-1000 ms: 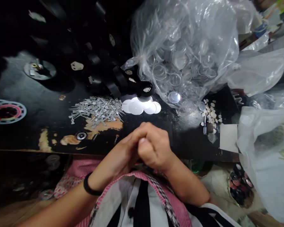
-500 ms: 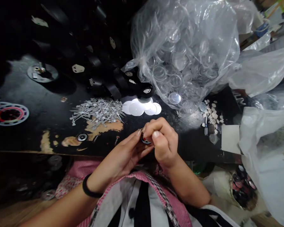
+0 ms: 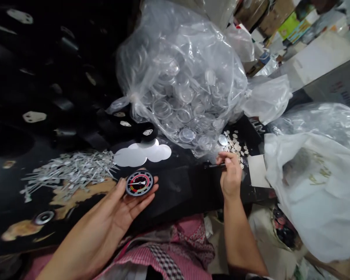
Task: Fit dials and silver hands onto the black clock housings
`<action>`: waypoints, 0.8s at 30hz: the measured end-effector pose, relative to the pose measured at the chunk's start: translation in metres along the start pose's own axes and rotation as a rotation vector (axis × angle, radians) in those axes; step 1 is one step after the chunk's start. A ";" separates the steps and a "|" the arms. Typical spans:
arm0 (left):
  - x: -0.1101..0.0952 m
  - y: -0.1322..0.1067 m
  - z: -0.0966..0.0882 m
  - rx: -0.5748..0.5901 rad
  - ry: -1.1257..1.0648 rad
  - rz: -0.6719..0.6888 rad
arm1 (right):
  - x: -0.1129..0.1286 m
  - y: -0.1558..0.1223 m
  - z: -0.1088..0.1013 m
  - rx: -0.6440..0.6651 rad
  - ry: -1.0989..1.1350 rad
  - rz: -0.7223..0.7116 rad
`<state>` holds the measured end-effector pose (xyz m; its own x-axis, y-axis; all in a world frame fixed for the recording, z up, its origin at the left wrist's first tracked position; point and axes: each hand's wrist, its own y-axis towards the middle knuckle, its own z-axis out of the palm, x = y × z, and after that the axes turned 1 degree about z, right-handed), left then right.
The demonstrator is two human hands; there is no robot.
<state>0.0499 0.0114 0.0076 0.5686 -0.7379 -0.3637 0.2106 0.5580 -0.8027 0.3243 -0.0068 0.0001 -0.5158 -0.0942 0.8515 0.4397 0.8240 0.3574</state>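
The black table (image 3: 177, 190) is partly covered by the bag (image 3: 192, 50) of clear rings. To the left of the bag, on its near side, metal needles (image 3: 72, 169) are heaped. White discs (image 3: 134, 153) are laid overlapping just in front of the bag's left part. Nearer still, the left hand (image 3: 131, 204) is held palm up, half curled; in it the gauge (image 3: 139, 183) is cradled, face up, between thumb and fingers. Near the bag's right front, the right hand (image 3: 230, 173) is drawn in to a pinch, in which a slim dark tool (image 3: 216, 166) seems to be gripped.

The 2 hands, brought together over the gauge 0.5 s ago, are now parted; handwork on the gauge is judged to be paused.
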 end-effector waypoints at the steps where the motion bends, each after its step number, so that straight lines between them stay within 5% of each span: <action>1: 0.000 0.000 0.001 -0.002 0.010 0.036 | 0.009 -0.002 -0.002 -0.028 -0.071 -0.034; 4: 0.001 0.000 0.002 0.049 0.066 0.149 | 0.051 -0.010 0.007 -0.064 -0.316 -0.230; 8: 0.003 -0.002 0.001 0.122 0.141 0.245 | 0.092 -0.021 0.051 0.552 -0.323 -0.335; 10: 0.003 -0.002 -0.003 0.109 0.156 0.270 | 0.097 -0.024 0.075 0.721 -0.366 -0.395; 18: 0.005 0.003 -0.014 0.117 0.177 0.290 | 0.090 -0.025 0.103 0.711 -0.550 -0.621; 24: 0.009 0.001 -0.007 0.019 0.028 0.227 | 0.104 -0.029 0.108 0.786 -0.483 -0.274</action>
<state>0.0500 0.0023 0.0002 0.5812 -0.6023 -0.5473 0.0944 0.7179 -0.6897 0.1784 0.0203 0.0372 -0.8519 -0.2437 0.4635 -0.2690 0.9631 0.0120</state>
